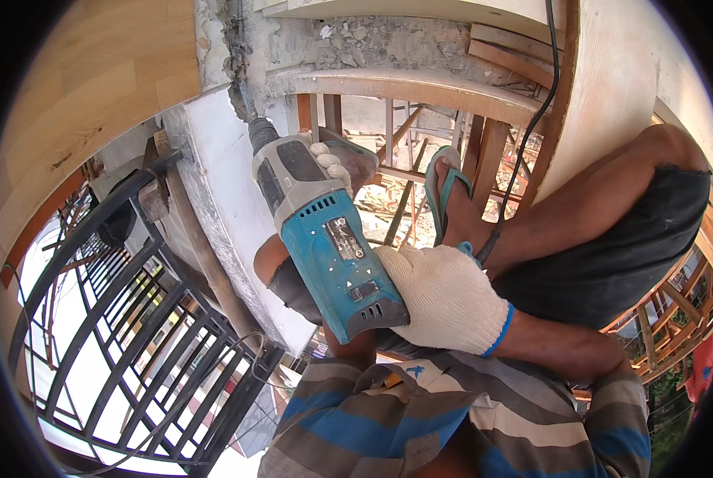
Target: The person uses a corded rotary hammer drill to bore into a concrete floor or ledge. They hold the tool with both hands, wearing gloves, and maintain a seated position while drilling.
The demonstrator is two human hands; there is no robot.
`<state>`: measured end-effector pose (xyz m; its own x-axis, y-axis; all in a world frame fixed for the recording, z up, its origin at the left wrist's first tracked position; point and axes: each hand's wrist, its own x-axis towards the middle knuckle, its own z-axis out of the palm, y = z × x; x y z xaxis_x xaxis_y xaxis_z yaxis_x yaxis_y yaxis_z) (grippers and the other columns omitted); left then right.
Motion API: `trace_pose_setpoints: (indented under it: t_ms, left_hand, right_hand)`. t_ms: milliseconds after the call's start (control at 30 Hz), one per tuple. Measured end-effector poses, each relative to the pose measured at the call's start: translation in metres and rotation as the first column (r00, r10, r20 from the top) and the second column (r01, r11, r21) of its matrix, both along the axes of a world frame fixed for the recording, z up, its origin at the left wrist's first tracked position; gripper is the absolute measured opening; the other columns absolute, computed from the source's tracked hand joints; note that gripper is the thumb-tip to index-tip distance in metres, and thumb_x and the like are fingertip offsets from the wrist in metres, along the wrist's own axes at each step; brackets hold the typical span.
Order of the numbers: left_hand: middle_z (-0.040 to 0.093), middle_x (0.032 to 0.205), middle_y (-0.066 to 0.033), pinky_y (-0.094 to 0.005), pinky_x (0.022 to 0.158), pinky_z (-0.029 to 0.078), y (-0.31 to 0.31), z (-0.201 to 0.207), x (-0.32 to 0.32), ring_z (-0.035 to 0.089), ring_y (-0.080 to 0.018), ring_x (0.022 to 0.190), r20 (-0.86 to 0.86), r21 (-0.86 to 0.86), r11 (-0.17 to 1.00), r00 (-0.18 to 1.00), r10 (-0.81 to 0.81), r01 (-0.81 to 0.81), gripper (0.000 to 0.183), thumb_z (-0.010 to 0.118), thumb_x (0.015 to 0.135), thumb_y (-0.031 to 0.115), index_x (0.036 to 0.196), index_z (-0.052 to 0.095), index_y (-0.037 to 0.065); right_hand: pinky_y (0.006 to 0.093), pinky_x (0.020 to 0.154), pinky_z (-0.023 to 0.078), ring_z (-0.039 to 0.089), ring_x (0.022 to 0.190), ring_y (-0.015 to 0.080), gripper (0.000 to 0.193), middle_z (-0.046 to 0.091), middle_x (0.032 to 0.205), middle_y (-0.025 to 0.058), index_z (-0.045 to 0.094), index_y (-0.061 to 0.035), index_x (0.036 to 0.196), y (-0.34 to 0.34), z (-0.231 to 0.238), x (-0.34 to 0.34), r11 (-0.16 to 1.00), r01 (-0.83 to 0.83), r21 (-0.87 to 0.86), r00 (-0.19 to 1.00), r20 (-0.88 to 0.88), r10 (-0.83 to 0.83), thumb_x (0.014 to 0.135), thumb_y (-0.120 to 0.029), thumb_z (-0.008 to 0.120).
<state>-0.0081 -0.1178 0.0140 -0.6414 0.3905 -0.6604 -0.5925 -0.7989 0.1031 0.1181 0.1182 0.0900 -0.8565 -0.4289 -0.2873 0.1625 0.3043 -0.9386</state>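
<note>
A teal and grey rotary hammer [328,231] lies slantwise across the middle, its black chuck [262,131] pointing up and left. The bit [243,99] reaches into a rough groove [235,48] in the concrete; its tip is hard to make out. My right hand [444,295], in a cream knitted glove with a blue cuff, is closed round the tool's rear grip, which is mostly hidden. Of my left hand [330,162] only gloved fingertips show, curled round the grey front housing; the tool body hides the rest.
A black power cord [531,127] runs up beside a wooden post. My sandalled foot [452,195] rests on wooden bars above a drop with scattered timber. Black metal railing [157,319] stands at left, and a wood panel [109,88] fills the upper left.
</note>
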Motion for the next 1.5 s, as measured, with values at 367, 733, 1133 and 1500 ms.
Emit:
trace_pose_setpoints:
  t_ms: [367,733,1133,1500]
  left_hand:
    - [0.061,0.140,-0.0134,-0.0455,0.115,0.054,-0.004,-0.012,0.010,0.061,-0.0280,0.132,-0.053,0.314,0.948,0.998,-0.045,0.060,0.047,0.048,0.118,0.040,0.154,0.051,0.010]
    - [0.070,0.117,-0.0076,-0.0388,0.094,0.062,0.010,-0.003,-0.008,0.071,-0.0215,0.107,-0.019,0.044,0.997,0.997,0.070,-0.070,0.035,0.051,0.116,0.034,0.141,0.064,0.013]
    - [0.063,0.133,-0.0134,-0.0453,0.109,0.056,0.007,-0.043,0.039,0.063,-0.0293,0.122,-0.043,0.176,0.978,0.992,0.117,-0.107,0.048,0.058,0.114,0.038,0.153,0.053,0.012]
    - [0.064,0.132,-0.0137,-0.0428,0.105,0.055,0.000,-0.033,0.005,0.065,-0.0272,0.119,-0.123,0.114,0.990,0.988,0.093,-0.079,0.054,0.056,0.114,0.039,0.159,0.049,0.009]
  right_hand:
    - [0.0488,0.074,0.060,0.076,0.083,0.0384,0.070,0.074,0.093,0.0185,0.066,-0.0019,0.134,0.004,-0.006,0.002,0.999,0.040,-0.033,0.999,0.031,-0.039,0.080,-0.040,0.087]
    - [0.0498,0.066,0.060,0.076,0.074,0.0394,0.045,0.073,0.082,0.0190,0.066,-0.0015,0.117,0.001,-0.003,-0.016,0.999,-0.008,0.032,0.998,-0.054,0.010,0.087,-0.032,0.078]
    - [0.0492,0.072,0.061,0.077,0.080,0.0387,0.054,0.074,0.089,0.0184,0.065,-0.0022,0.124,0.023,-0.015,0.011,1.000,-0.022,0.003,1.000,-0.013,0.022,0.085,-0.034,0.083]
    - [0.0490,0.073,0.060,0.077,0.083,0.0378,0.060,0.075,0.092,0.0179,0.067,-0.0023,0.126,0.004,-0.024,-0.014,0.997,-0.074,0.027,0.997,0.023,0.073,0.079,-0.035,0.085]
